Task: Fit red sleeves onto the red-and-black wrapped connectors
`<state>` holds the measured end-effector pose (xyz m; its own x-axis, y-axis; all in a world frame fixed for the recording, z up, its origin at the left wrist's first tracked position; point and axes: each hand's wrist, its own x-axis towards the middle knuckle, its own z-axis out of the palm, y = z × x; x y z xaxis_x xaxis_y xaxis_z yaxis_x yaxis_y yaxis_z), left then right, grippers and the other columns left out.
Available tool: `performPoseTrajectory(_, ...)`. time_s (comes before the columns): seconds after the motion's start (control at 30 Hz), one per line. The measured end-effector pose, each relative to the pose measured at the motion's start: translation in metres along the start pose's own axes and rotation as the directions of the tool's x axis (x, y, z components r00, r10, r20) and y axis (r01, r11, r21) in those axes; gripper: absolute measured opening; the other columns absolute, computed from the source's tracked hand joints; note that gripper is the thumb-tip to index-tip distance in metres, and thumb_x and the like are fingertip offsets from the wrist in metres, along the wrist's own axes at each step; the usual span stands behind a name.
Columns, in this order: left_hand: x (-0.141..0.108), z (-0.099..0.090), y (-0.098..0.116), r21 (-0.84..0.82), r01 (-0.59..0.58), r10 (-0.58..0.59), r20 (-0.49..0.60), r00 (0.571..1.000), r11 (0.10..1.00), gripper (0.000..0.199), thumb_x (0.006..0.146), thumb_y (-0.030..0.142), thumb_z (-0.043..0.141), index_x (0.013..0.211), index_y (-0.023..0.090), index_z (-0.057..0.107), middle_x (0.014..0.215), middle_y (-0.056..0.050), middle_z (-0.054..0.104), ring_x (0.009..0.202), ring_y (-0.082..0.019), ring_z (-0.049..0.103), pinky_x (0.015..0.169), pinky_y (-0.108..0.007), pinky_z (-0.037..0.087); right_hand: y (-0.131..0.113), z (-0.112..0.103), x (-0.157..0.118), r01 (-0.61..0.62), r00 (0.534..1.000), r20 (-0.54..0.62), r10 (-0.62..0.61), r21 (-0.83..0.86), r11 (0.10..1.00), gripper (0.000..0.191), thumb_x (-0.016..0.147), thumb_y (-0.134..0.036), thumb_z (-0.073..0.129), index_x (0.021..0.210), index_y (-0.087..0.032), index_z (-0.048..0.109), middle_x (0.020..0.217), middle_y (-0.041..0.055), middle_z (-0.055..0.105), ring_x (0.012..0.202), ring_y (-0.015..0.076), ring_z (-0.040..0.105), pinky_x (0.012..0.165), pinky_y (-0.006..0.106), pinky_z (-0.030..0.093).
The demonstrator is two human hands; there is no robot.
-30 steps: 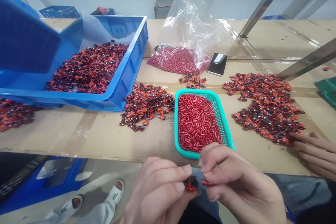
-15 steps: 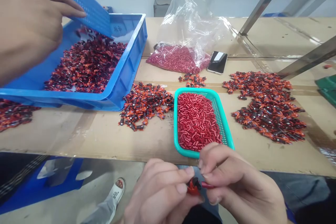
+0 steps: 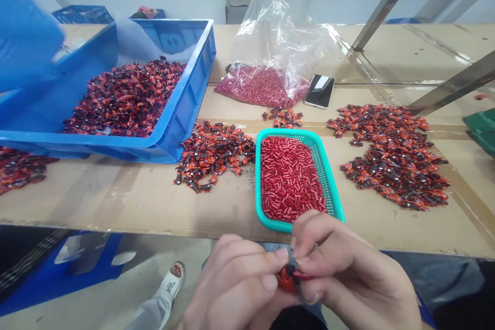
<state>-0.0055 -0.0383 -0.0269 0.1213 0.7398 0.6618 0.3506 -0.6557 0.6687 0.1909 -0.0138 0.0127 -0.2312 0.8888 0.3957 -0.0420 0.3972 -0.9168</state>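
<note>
In front of the table edge, my left hand (image 3: pixel 242 286) pinches a small orange and black plastic piece (image 3: pixel 286 279) between thumb and fingertips. My right hand (image 3: pixel 344 263) grips a short red tube (image 3: pixel 301 275), its end against the black part of that piece. Fingertips partly cover both. Just beyond my hands stands a green basket (image 3: pixel 338 201) filled with similar red tubes (image 3: pixel 292 178). Loose orange and black pieces lie in one pile (image 3: pixel 216 154) left of the basket and a larger pile (image 3: pixel 394 160) to its right.
A large blue crate (image 3: pixel 181 108) of orange and black pieces stands at the left. A blurred blue bin (image 3: pixel 27 36) hangs over its left side. Behind the basket are a clear bag (image 3: pixel 263 85) of red tubes and a phone (image 3: pixel 320 91). Metal posts (image 3: pixel 386 5) rise at the right.
The co-worker's hand over the crate has left view, and the tilted blue bin has swung left. Between my hands, the red tube has come closer to the black part of the piece.
</note>
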Motion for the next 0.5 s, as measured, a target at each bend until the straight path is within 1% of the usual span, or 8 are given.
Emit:
performPoseTrajectory(0.1, 0.002, 0.001, 0.001, -0.027, -0.001, 0.001, -0.01, 1.0, 1.0, 0.052, 0.093, 0.022, 0.079, 0.14, 0.032, 0.058, 0.097, -0.003, 0.085, 0.066, -0.017, 0.075, 0.062, -0.031, 0.063, -0.002, 0.0, 0.0, -0.011, 1.0, -0.009, 0.011, -0.001, 1.0, 0.011, 0.092, -0.021, 0.078, 0.102, -0.026, 0.076, 0.088, 0.0051, 0.073, 0.081, 0.0198, 0.072, 0.075, 0.036, 0.065)
performPoseTrajectory(0.23, 0.009, 0.0, 0.001, -0.068, -0.007, 0.006, -0.005, 1.0, 0.998, 0.045, 0.093, 0.019, 0.078, 0.134, 0.029, 0.064, 0.099, -0.004, 0.085, 0.078, -0.018, 0.078, 0.065, -0.027, 0.064, -0.004, -0.001, 0.001, 0.012, 1.0, 0.001, -0.012, 0.017, 1.0, 0.008, 0.094, -0.023, 0.077, 0.101, -0.024, 0.075, 0.089, 0.0049, 0.072, 0.082, 0.0186, 0.071, 0.076, 0.033, 0.064)
performPoseTrajectory(0.3, 0.011, -0.001, -0.001, -0.082, -0.022, 0.023, 0.008, 1.0, 0.996, 0.044, 0.093, 0.019, 0.078, 0.134, 0.029, 0.064, 0.1, -0.004, 0.085, 0.08, -0.019, 0.079, 0.066, -0.027, 0.065, -0.005, -0.001, 0.001, 0.011, 1.0, 0.009, -0.011, 0.021, 1.0, 0.006, 0.095, -0.025, 0.076, 0.1, -0.023, 0.075, 0.089, 0.0046, 0.071, 0.083, 0.0179, 0.071, 0.078, 0.032, 0.064)
performPoseTrajectory(0.43, 0.013, 0.0, -0.001, -0.123, -0.039, 0.043, 0.026, 0.999, 0.992, 0.04, 0.097, 0.018, 0.072, 0.134, 0.028, 0.063, 0.101, -0.006, 0.085, 0.082, -0.019, 0.08, 0.069, -0.029, 0.067, -0.004, -0.002, 0.002, 0.007, 1.0, 0.025, -0.008, 0.011, 1.0, 0.006, 0.096, -0.026, 0.074, 0.101, -0.023, 0.073, 0.089, 0.0039, 0.07, 0.085, 0.0168, 0.071, 0.081, 0.031, 0.063)
performPoseTrajectory(0.5, 0.015, 0.001, 0.0, -0.137, -0.034, 0.035, 0.008, 0.999, 0.99, 0.034, 0.1, 0.017, 0.068, 0.132, 0.025, 0.063, 0.102, -0.007, 0.085, 0.084, -0.018, 0.079, 0.072, -0.028, 0.066, -0.001, -0.003, 0.001, 0.017, 1.0, 0.014, -0.017, 0.001, 1.0, 0.006, 0.097, -0.026, 0.074, 0.101, -0.023, 0.073, 0.09, 0.0033, 0.069, 0.086, 0.0165, 0.07, 0.081, 0.03, 0.063)
